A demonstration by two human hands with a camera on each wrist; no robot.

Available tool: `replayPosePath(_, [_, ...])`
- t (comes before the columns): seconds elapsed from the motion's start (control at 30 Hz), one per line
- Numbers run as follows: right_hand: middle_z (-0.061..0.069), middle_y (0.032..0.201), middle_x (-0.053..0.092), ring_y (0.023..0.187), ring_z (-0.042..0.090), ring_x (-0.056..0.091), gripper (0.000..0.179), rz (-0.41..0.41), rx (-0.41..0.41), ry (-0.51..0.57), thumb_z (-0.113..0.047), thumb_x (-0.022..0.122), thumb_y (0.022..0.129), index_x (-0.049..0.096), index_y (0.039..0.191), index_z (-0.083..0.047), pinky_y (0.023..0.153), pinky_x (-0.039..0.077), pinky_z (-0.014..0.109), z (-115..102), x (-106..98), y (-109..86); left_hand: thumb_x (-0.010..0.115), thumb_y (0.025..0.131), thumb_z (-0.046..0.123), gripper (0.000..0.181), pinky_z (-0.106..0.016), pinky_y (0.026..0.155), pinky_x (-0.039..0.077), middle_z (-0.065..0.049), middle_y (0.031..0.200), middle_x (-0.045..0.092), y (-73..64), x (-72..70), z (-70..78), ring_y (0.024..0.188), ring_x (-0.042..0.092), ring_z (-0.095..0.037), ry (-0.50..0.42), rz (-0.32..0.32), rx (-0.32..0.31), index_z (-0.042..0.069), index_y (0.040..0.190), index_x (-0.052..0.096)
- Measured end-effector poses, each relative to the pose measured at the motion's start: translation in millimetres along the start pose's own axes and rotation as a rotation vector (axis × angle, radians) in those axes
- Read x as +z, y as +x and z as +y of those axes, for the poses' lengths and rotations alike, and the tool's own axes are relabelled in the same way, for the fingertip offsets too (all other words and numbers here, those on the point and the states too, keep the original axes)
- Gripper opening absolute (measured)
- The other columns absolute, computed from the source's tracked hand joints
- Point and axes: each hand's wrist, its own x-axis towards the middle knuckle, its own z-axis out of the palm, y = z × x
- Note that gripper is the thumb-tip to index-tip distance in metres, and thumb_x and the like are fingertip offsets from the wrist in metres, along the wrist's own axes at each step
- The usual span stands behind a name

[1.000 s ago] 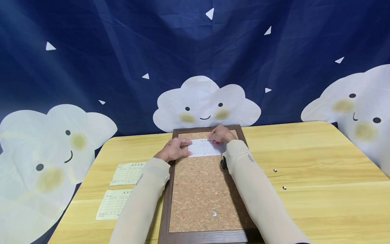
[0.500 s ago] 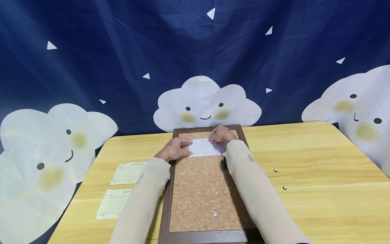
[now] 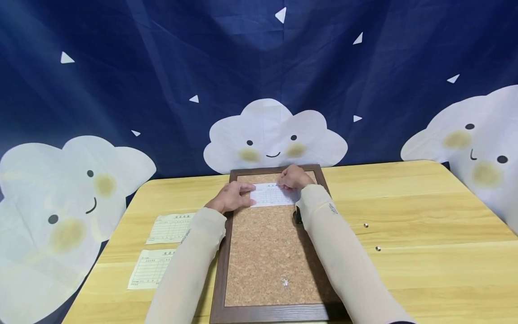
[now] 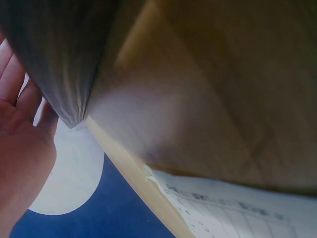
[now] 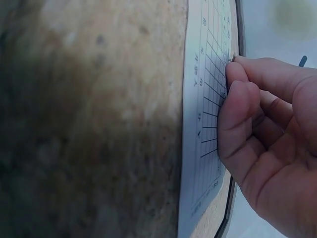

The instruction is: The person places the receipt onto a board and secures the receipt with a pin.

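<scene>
A white printed form lies across the upper part of a cork board with a brown wooden frame. On the form's left end rest the outstretched fingers and thumb of my left hand. My right hand is at the form's top edge, its fingers curled. In the right wrist view, thumb and fingers pinch a tiny thumbtack against the form; the fingertips mostly hide it. The left wrist view shows the left hand beside the frame's dark edge.
Two yellowish printed forms, an upper one and a lower one, lie left of the board. Right of it are two silver thumbtacks on the wooden table. A small clear-white cluster sits low on the cork. A blue curtain hangs behind.
</scene>
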Motion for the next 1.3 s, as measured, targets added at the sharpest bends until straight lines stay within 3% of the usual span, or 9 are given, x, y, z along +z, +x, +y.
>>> replayPosePath(0.73, [-0.001,0.062,0.058,0.055,0.008,0.054,0.015,0.003,-0.014,-0.039,-0.007,0.065,0.092,0.068,0.077,-0.005,0.053,0.048,0.019,-0.1,0.4,-0.6,0.079,0.087,0.012,0.051,-0.041,0.109,0.041,-0.009,0.139,0.060,-0.9,-0.3,1.3,0.130,0.052,-0.023,-0.012,-0.001,0.005,0.010,0.136,0.063])
replayPosePath(1.3, [-0.001,0.061,0.056,0.054,0.008,0.052,0.011,0.009,0.015,-0.056,-0.004,0.064,0.088,0.067,0.077,-0.005,0.051,0.046,0.018,-3.9,0.9,0.9,0.079,0.087,0.011,0.051,-0.041,0.108,0.041,-0.009,0.139,0.060,-2.9,-1.0,3.6,0.127,0.054,-0.023,-0.015,-0.004,-0.001,0.009,0.136,0.063])
